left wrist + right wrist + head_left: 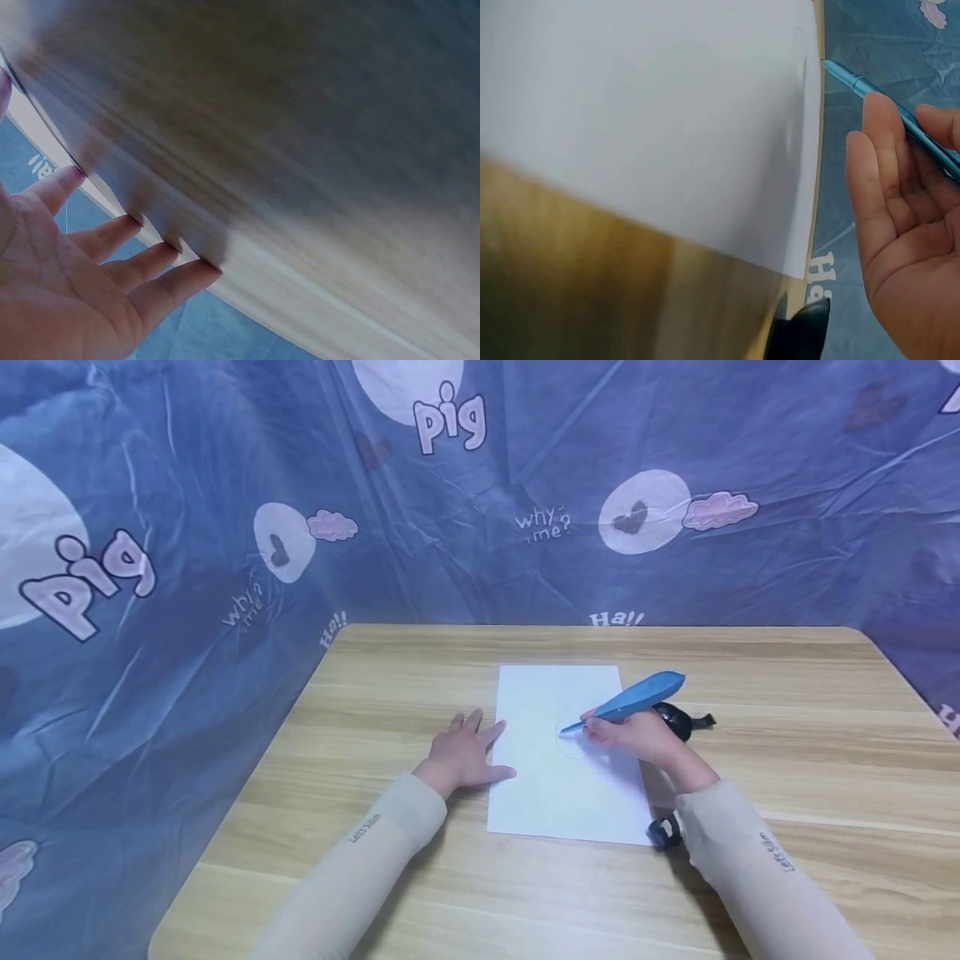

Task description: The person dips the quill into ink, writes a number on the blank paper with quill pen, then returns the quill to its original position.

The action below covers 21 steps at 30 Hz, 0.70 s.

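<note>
A white sheet of paper (555,802) lies on the wooden table, with a faint curved line on it near the pen tip. My right hand (630,735) pinches a blue feather-shaped pen (643,693), its tip at the middle of the sheet. In the right wrist view the pen's slim teal barrel (922,139) runs between thumb and fingers. My left hand (461,756) lies spread at the sheet's left edge, thumb and index finger over the paper, the other fingers on the wood. The left wrist view shows its fingertips (206,270) against the tabletop.
A glossy black rounded object (678,722) with a short stem sits behind my right hand. Another small black object (664,832) is at the sheet's near right corner, beside my sleeve. The wooden table (390,693) ends against a blue printed cloth (480,560) behind and left.
</note>
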Each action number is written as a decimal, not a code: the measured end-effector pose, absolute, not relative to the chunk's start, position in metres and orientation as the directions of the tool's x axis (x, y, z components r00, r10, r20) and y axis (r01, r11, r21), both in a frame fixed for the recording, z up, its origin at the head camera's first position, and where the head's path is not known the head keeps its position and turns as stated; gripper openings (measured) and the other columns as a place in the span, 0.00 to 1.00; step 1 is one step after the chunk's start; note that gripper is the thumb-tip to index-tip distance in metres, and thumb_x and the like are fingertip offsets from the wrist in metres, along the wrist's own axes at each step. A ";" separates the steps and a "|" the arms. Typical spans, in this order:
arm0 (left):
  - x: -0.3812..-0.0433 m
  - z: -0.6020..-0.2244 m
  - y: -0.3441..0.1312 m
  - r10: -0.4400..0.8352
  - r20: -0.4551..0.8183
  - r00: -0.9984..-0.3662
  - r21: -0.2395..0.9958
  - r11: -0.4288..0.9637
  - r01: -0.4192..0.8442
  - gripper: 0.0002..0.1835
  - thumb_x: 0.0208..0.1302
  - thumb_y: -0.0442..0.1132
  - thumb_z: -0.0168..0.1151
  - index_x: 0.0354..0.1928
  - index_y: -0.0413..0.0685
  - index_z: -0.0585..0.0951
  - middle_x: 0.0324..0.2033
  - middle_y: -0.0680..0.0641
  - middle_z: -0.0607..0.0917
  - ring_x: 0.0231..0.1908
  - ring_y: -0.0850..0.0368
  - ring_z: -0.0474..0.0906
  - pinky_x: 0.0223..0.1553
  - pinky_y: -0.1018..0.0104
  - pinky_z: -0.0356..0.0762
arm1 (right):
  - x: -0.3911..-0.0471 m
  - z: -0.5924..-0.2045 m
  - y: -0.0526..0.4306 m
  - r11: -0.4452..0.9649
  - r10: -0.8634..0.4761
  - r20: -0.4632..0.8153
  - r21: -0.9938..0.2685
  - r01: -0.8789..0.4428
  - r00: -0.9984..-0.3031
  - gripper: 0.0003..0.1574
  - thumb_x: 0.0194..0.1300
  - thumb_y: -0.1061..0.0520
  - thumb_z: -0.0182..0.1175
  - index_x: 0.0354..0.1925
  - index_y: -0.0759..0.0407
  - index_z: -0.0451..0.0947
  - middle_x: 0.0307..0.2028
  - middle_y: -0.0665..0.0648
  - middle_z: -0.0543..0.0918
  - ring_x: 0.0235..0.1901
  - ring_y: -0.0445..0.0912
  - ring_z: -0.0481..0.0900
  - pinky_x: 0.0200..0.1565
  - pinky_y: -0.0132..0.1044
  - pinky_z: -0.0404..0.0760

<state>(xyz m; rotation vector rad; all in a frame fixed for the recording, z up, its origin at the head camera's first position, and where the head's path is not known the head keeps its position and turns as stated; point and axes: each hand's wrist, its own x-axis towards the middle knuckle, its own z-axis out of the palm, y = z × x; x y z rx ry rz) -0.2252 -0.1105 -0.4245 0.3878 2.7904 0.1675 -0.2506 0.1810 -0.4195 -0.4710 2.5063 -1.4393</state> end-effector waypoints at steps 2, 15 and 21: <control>-0.226 -0.424 -0.110 0.284 -0.294 -0.913 0.157 0.956 0.246 0.46 0.54 0.74 0.53 0.73 0.67 0.56 0.73 0.41 0.50 0.70 0.35 0.44 0.59 0.37 0.59 | -0.251 -0.416 0.184 0.458 -0.360 -0.039 -0.878 -0.141 -0.932 0.21 0.67 0.53 0.59 0.51 0.68 0.79 0.38 0.59 0.86 0.37 0.51 0.84 0.45 0.42 0.79; -0.227 -0.423 -0.110 0.285 -0.302 -0.910 0.145 0.957 0.252 0.46 0.54 0.74 0.52 0.73 0.67 0.56 0.73 0.41 0.50 0.70 0.35 0.44 0.59 0.37 0.59 | -0.257 -0.407 0.193 0.338 -0.273 0.007 -0.936 -0.102 -0.962 0.24 0.70 0.53 0.56 0.55 0.70 0.75 0.43 0.69 0.83 0.41 0.50 0.84 0.41 0.36 0.81; -0.226 -0.423 -0.109 0.286 -0.298 -0.911 0.145 0.957 0.253 0.46 0.54 0.74 0.53 0.73 0.66 0.56 0.73 0.41 0.50 0.70 0.35 0.45 0.59 0.37 0.59 | -0.257 -0.406 0.198 0.365 -0.216 0.011 -0.927 -0.091 -0.976 0.27 0.69 0.49 0.57 0.56 0.68 0.75 0.42 0.68 0.83 0.43 0.59 0.82 0.40 0.32 0.81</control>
